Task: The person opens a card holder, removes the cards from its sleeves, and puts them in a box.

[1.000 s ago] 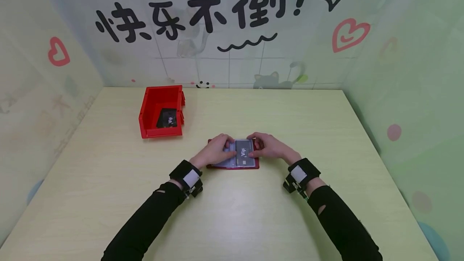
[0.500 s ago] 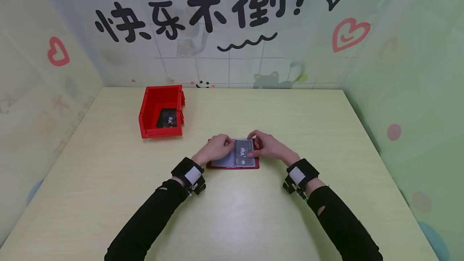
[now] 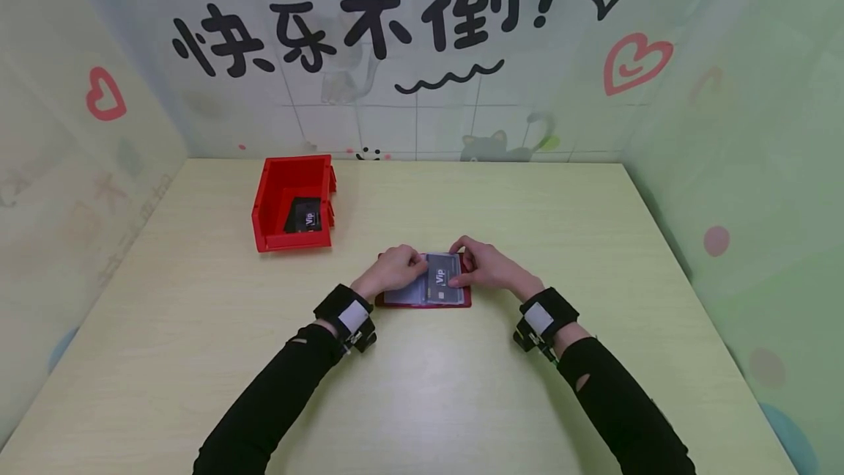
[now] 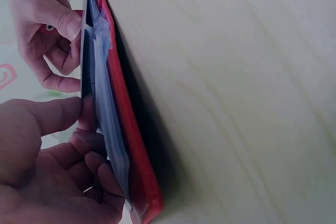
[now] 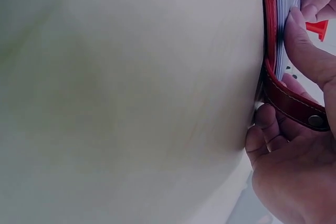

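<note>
A red card holder lies open on the table, its clear sleeves facing up. A black VIP card lies on its right half, partly in a sleeve. My left hand pinches the sleeve at the card's left edge, thumb against the plastic. My right hand holds the card's right edge, with its thumb on top and its fingers curled under the holder's snap strap. In the left wrist view the holder is seen edge-on between both hands.
A red bin stands at the back left of the table with another black VIP card inside. Decorated walls enclose the pale wooden table on three sides.
The left hand has lifted its thumb off the lower sleeves and moved up to the card's left edge. The card has shifted slightly left. The right hand has hardly moved.
</note>
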`<state>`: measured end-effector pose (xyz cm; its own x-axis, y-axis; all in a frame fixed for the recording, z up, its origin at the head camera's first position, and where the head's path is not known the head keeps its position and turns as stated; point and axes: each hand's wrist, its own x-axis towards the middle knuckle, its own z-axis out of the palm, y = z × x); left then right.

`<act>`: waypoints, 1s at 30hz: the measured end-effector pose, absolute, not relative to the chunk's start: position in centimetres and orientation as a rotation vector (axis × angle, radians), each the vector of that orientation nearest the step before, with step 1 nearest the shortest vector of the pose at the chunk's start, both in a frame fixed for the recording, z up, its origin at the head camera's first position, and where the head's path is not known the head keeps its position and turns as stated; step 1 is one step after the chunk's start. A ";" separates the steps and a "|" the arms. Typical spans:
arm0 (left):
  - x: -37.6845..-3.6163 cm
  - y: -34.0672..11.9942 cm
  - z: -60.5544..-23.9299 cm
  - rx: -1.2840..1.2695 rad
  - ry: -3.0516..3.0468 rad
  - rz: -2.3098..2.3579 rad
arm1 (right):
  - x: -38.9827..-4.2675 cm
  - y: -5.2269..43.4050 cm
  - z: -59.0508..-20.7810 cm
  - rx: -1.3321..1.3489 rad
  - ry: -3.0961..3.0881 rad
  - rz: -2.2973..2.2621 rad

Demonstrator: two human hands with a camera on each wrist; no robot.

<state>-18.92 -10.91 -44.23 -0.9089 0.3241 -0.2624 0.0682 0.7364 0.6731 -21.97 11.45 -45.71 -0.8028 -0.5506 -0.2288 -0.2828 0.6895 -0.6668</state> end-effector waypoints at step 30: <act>-18.8 -11.0 -44.1 0.265 2.587 0.955 | -22.0 11.4 -45.6 -0.632 2.491 -0.894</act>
<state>-18.84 -11.00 -44.08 -0.9142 0.2977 -0.2750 0.0475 0.7526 0.6568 -21.96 11.45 -45.63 -0.8097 -0.5409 -0.2275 -0.2730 0.6904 -0.6699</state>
